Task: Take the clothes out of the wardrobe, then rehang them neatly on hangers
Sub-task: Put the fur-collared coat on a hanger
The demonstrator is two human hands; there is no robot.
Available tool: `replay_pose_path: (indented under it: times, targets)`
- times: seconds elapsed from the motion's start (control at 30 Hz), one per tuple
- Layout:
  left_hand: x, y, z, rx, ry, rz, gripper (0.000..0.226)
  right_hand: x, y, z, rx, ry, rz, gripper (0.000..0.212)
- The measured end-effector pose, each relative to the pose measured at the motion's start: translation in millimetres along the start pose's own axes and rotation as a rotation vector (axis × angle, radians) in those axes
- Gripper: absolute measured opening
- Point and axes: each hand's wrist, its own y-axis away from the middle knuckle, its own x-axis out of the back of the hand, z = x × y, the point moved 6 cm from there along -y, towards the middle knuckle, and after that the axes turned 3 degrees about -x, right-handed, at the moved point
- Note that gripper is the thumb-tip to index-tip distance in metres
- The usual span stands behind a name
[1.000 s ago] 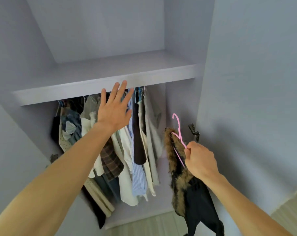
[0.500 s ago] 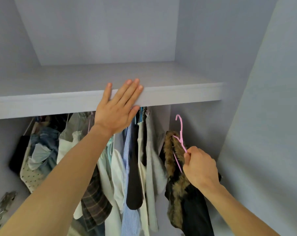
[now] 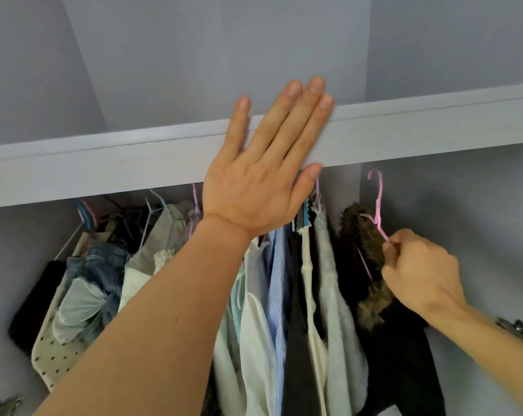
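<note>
Fingers [image 3: 393, 250] of the right hand [image 3: 419, 274] pinch the pink hanger [image 3: 380, 199] bearing a fur-trimmed dark coat [image 3: 362, 244], hook just under the shelf [image 3: 434, 130]; the left hand [image 3: 254, 181] rests flat, fingers straight, on the shelf edge. Many clothes [image 3: 272, 295] hang alongside, some bunched; this coat seems near-hung, tidying remains.

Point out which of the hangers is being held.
The pink hanger at far right, carrying the fur-trimmed dark garment: the right hand pinches it. The other hangers sit left, ungripped.

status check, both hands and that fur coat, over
Left hand flat against shelf edge. Right hand grips pink hanger carrying fur-trimmed black coat. Hung clothes crowd close beside it.
</note>
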Motion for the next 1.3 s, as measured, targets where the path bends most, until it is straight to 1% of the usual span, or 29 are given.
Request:
replay_pose_path:
  times: [0.13,0.23,0.33,0.53,0.73,0.87,0.97,1.07,1.13,1.3]
  targets:
    - [-1.5,0.4,0.5,-0.010,0.009,0.010,0.062,-4.6,-32.0,-20.8,0.031,-0.022,0.089,0.012]
    - [-2.6,0.4,-1.0,-0.006,0.011,-0.014,0.063,-12.2,-50.0,-38.0,0.011,-0.068,0.087,0.011]
    - [-2.2,0.1,-0.4,-0.008,-0.007,-0.019,0.063,-16.6,-66.9,-54.2,-0.021,-0.073,0.027,0.018]
    - [-3.9,2.8,-2.3,-0.008,-0.018,-0.047,0.064,-39.2,-77.7,-59.7,-0.136,-0.020,-0.170,0.032]
    - [-3.4,0.6,-2.0,-0.008,0.028,-0.095,0.063,-55.9,-74.3,-61.1,-0.145,-0.074,-0.158,0.027]
    - [-2.8,0.0,-1.2,-0.001,-0.001,-0.070,0.064,-55.1,-76.8,-52.6,-0.148,0.012,-0.199,0.030]
    - [-1.9,0.2,-1.3,-0.009,0.000,-0.060,0.066,-47.9,-67.3,-48.0,-0.118,0.063,-0.208,0.036]
    - [1.3,-0.8,-0.5,-0.024,0.026,-0.087,0.072,-39.2,-41.5,-40.1,-0.137,-0.035,-0.228,0.038]
    - [2.7,-2.3,-1.2,-0.032,0.037,-0.134,0.077,-30.3,-19.7,-37.1,-0.136,-0.123,-0.256,0.039]
    - [7.1,-4.3,-1.3,-0.031,0.119,-0.313,0.084,6.9,49.5,-33.5,0.005,-0.182,-0.345,0.043]
